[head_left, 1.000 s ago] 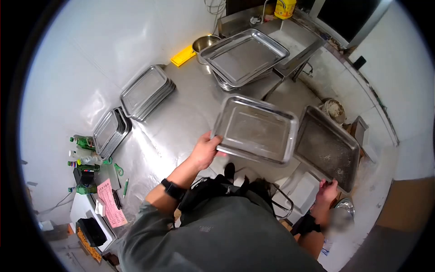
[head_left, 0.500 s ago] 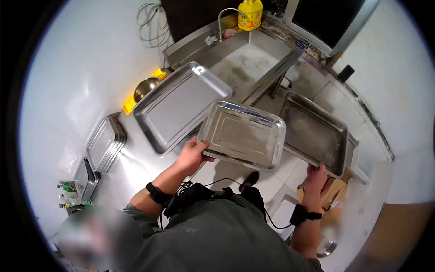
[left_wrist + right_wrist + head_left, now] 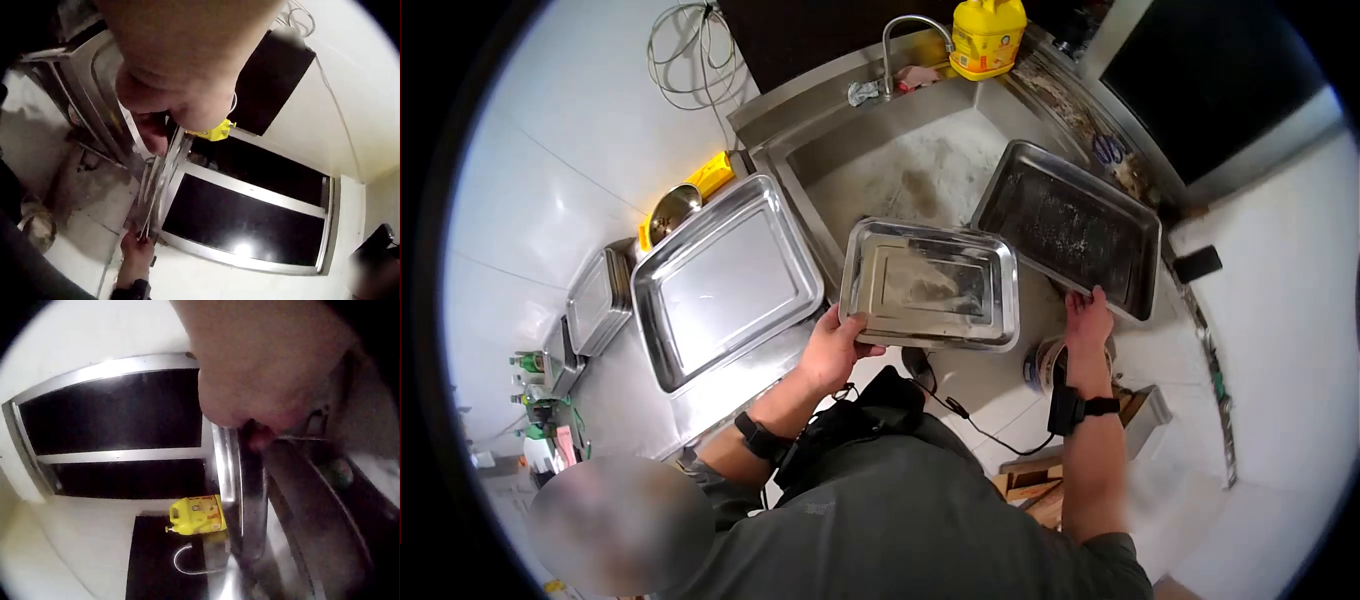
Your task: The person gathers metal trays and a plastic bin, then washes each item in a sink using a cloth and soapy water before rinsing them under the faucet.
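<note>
In the head view my left hand [image 3: 832, 352] grips a smaller rectangular steel tray [image 3: 930, 290] at its near left corner, thumb over the rim. Smudges show on the tray's flat bottom. My right hand [image 3: 1088, 320] holds a darker, stained tray [image 3: 1070, 225] by its near edge. Both trays are held up in front of the steel sink [image 3: 880, 160], the darker one overlapping its right side. The right wrist view shows the darker tray [image 3: 250, 500] edge-on below the hand [image 3: 269, 369], whose fingertips curl at the rim.
A large shiny tray [image 3: 730, 290] lies on the counter at left, with stacked smaller trays [image 3: 597, 300] and a metal bowl [image 3: 673, 215] beyond it. Behind the sink stand a faucet [image 3: 887, 55] and a yellow jug [image 3: 987, 40]. A bucket [image 3: 1045, 365] stands on the floor.
The view has turned and moved toward the sink, which now lies straight ahead. Both hands have kept their trays, and the darker tray has come over the sink's right side.
</note>
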`<state>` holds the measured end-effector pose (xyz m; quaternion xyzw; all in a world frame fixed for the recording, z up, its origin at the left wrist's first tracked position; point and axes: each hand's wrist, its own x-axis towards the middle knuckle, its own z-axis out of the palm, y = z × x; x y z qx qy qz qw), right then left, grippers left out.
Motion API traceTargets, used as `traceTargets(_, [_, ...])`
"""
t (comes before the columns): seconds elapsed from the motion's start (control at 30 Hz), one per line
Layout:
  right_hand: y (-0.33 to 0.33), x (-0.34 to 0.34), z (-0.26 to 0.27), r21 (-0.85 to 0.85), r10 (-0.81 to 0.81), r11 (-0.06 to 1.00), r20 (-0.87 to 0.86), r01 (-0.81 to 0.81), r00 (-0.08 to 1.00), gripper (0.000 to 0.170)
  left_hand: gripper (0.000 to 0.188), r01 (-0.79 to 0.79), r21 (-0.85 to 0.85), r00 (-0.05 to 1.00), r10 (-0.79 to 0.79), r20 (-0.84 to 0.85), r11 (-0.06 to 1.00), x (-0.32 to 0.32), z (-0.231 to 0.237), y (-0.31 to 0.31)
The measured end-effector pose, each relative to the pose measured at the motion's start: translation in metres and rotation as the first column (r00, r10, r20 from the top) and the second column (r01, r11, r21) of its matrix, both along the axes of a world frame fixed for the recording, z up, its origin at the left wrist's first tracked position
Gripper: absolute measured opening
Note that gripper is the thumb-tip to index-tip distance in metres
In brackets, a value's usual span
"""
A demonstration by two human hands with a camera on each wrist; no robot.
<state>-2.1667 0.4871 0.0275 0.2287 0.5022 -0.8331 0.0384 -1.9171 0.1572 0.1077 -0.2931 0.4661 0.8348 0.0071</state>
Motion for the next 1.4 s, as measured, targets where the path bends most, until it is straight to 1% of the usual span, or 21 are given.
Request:
traceTargets(0.07, [-0.015, -0.045, -0.001, -0.101, -0.037, 0.994, 0.024, 0.039, 0.999, 0.022, 0.031, -0.078, 0.076, 0.996, 0.08, -0.026, 0.994, -0.024, -0.016, -0.001])
traceTargets(0.2, [-0.052, -0.136, -0.002, -0.128, 0.074, 0.989, 0.033, -0.069, 0.997, 0.021, 0.031, -0.201, 0.116, 0.98, 0.201, 0.011, 0.973, -0.065, -0.02, -0.004])
traceTargets(0.27, [-0.077, -0.169, 0.001, -0.133, 0.03, 0.991, 0.004, -0.029, 1.0, 0.023, 0.03, -0.243, 0.088, 0.97, 0.24, 0.041, 0.966, -0.081, -0.011, -0.005])
traceTargets(0.3, [-0.088, -0.191, -0.005, -0.121, -0.018, 0.992, 0.048, 0.024, 0.999, 0.025, 0.03, -0.267, 0.074, 0.963, 0.263, 0.059, 0.961, -0.085, -0.009, -0.005])
traceTargets(0.33, [-0.099, -0.211, -0.009, -0.125, 0.006, 0.992, 0.07, 0.003, 0.998, 0.025, 0.03, -0.291, 0.064, 0.955, 0.286, 0.08, 0.954, -0.091, -0.009, -0.005])
traceTargets(0.4, [-0.114, -0.245, -0.023, -0.119, 0.067, 0.99, -0.078, -0.076, 0.995, 0.03, 0.031, -0.366, -0.048, 0.922, 0.369, 0.116, 0.929, -0.105, -0.013, -0.005])
traceTargets(0.47, [-0.128, -0.283, -0.05, -0.181, 0.063, 0.98, -0.094, -0.08, 0.994, 0.034, 0.033, -0.412, -0.055, 0.896, 0.415, 0.155, 0.91, -0.12, -0.019, -0.005])
traceTargets(0.53, [-0.146, -0.296, -0.054, -0.15, 0.065, 0.986, -0.026, -0.069, 0.998, 0.041, 0.032, -0.489, -0.094, 0.847, 0.498, 0.186, 0.867, -0.135, -0.027, -0.004])
traceTargets(0.63, [-0.161, -0.322, -0.07, -0.268, 0.083, 0.96, -0.002, -0.08, 0.997, 0.063, 0.03, -0.573, -0.103, 0.779, 0.579, 0.239, 0.813, -0.163, -0.029, 0.0])
traceTargets(0.67, [-0.166, -0.329, -0.07, -0.269, 0.092, 0.959, 0.013, -0.085, 0.996, 0.063, 0.029, -0.612, -0.101, 0.743, 0.615, 0.264, 0.784, -0.174, -0.031, 0.0])
traceTargets(0.73, [-0.183, -0.329, -0.048, -0.303, 0.009, 0.952, 0.186, 0.049, 0.983, 0.06, 0.028, -0.642, -0.126, 0.716, 0.65, 0.254, 0.756, -0.189, -0.043, -0.003])
traceTargets(0.83, [-0.182, -0.351, -0.073, -0.337, 0.145, 0.94, 0.269, -0.048, 0.952, 0.058, 0.028, -0.645, -0.138, 0.706, 0.656, 0.268, 0.751, -0.209, -0.049, -0.01])
traceTargets(0.93, [-0.142, -0.426, -0.193, -0.25, 0.532, 0.83, 0.088, -0.499, 0.842, 0.06, 0.031, -0.669, -0.095, 0.686, 0.661, 0.304, 0.737, -0.217, -0.073, -0.018])
traceTargets(1.0, [-0.154, -0.417, -0.163, -0.171, 0.559, 0.827, 0.155, -0.535, 0.815, 0.066, 0.033, -0.662, -0.101, 0.695, 0.658, 0.29, 0.743, -0.22, -0.092, -0.026])
traceTargets(1.07, [-0.178, -0.37, -0.084, -0.022, 0.464, 0.876, 0.315, -0.482, 0.828, 0.075, 0.035, -0.655, -0.096, 0.706, 0.652, 0.277, 0.75, -0.219, -0.101, -0.027])
traceTargets(1.13, [-0.189, -0.351, -0.059, -0.017, 0.492, 0.853, 0.366, -0.522, 0.79, 0.071, 0.037, -0.624, -0.084, 0.737, 0.62, 0.27, 0.777, -0.217, -0.106, -0.036])
traceTargets(1.2, [-0.195, -0.34, -0.057, 0.149, 0.559, 0.742, 0.4, -0.654, 0.726, 0.065, 0.04, -0.627, -0.069, 0.733, 0.617, 0.285, 0.776, -0.203, -0.119, -0.033])
traceTargets(1.27, [-0.21, -0.332, -0.05, 0.175, 0.614, 0.695, 0.36, -0.697, 0.703, 0.066, 0.044, -0.607, -0.075, 0.751, 0.602, 0.272, 0.791, -0.213, -0.13, -0.045])
traceTargets(1.3, [-0.228, -0.333, -0.041, 0.187, 0.658, 0.657, 0.331, -0.73, 0.677, 0.066, 0.05, -0.635, -0.061, 0.703, 0.608, 0.369, 0.77, -0.22, -0.108, -0.046])
traceTargets(1.33, [-0.246, -0.332, -0.031, 0.214, 0.674, 0.635, 0.316, -0.742, 0.668, 0.063, 0.054, -0.677, -0.024, 0.68, 0.637, 0.363, 0.736, -0.223, -0.115, -0.048])
traceTargets(1.4, [-0.281, -0.331, -0.019, 0.316, 0.73, 0.543, 0.279, -0.778, 0.623, 0.059, 0.056, -0.65, -0.053, 0.681, 0.612, 0.403, 0.758, -0.226, -0.117, -0.05])
